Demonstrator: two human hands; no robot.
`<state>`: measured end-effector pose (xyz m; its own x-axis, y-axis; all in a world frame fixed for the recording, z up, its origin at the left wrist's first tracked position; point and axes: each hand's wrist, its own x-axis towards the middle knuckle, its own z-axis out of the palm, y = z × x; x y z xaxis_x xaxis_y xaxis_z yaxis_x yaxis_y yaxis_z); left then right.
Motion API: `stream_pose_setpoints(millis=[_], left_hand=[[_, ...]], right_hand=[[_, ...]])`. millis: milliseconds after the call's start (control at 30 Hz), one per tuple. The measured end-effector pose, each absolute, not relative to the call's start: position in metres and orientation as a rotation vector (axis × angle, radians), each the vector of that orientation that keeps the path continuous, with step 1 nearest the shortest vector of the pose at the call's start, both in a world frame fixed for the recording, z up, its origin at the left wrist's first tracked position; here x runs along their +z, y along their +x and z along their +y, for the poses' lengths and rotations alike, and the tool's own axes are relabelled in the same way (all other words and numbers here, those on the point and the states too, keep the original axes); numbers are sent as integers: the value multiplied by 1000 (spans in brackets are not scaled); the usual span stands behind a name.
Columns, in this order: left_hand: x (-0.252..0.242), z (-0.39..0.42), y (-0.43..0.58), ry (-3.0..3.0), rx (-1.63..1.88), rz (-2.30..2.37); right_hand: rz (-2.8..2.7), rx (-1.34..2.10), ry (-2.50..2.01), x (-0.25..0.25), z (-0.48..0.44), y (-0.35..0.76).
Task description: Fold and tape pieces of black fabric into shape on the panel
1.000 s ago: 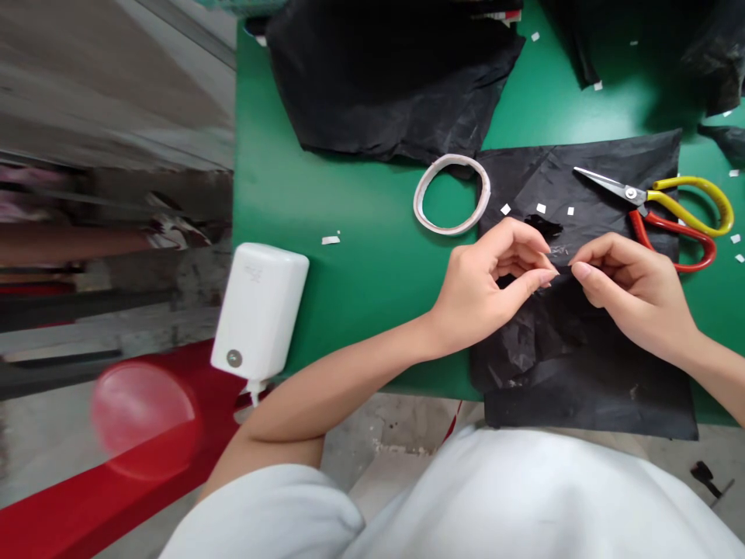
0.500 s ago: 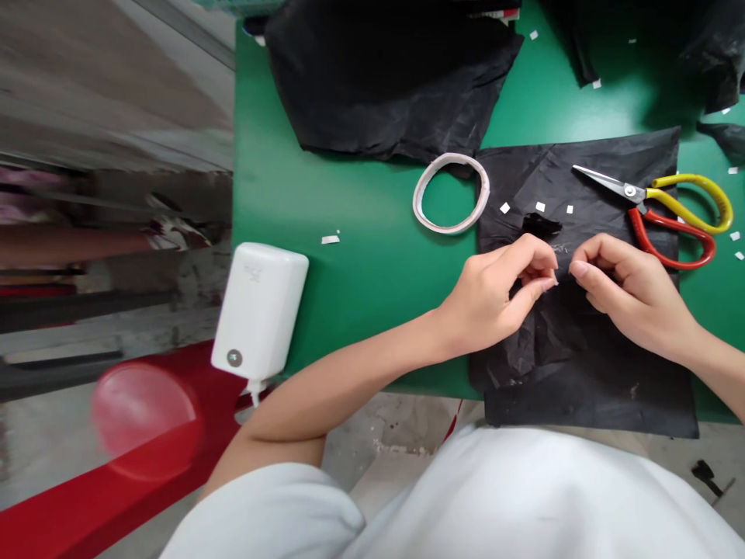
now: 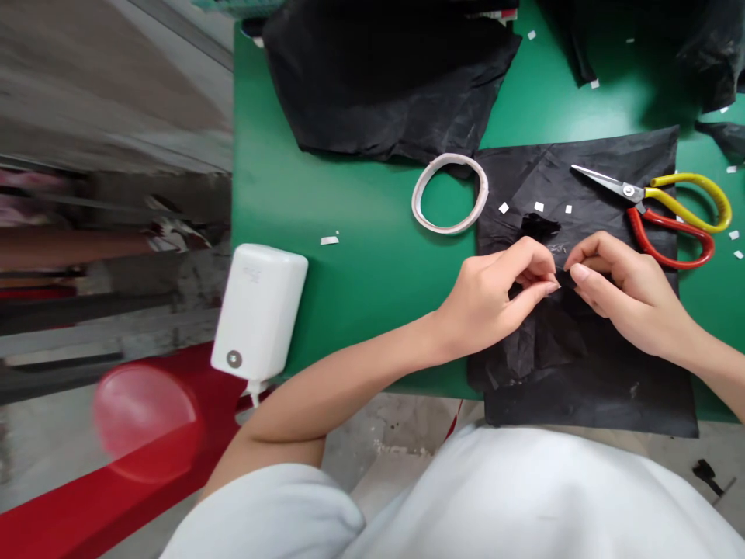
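My left hand (image 3: 505, 293) pinches a tiny white piece (image 3: 558, 285), likely tape, between thumb and forefinger. Just to its right, my right hand (image 3: 624, 289) has thumb and forefinger brought close together; whatever is between them is too small to make out. Both hands are over a black sheet (image 3: 611, 388) of thin, creased material. Beyond my fingers lie a small black scrap (image 3: 540, 225) and several white squares, one of them a white square (image 3: 539, 206). Scissors (image 3: 629, 191) with one yellow and one red handle rest on the sheet's right side, blades slightly apart.
A narrow tape roll (image 3: 417, 203) lies left of the sheet on the green table (image 3: 361, 310). A white power bank (image 3: 265, 303) with a plug below it sits at the table's left edge. More black material (image 3: 396, 85) covers the far side. A red stool (image 3: 70, 497) stands left.
My right hand's fingertips have shifted slightly left, nearer my left fingertips. The left hand keeps its pinch on the white piece.
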<state>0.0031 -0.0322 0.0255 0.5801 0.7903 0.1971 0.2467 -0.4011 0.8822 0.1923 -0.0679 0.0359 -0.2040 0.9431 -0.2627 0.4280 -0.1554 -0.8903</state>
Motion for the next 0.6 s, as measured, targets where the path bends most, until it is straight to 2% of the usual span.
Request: stream_pose_setpoints(millis=[367, 600], left_hand=[[27, -29, 3, 1965, 739, 836], [30, -27, 3, 1854, 709, 806]], right_hand=[[-1381, 1516, -1388, 34, -68, 195], [-1393, 1473, -1288, 34, -71, 190]])
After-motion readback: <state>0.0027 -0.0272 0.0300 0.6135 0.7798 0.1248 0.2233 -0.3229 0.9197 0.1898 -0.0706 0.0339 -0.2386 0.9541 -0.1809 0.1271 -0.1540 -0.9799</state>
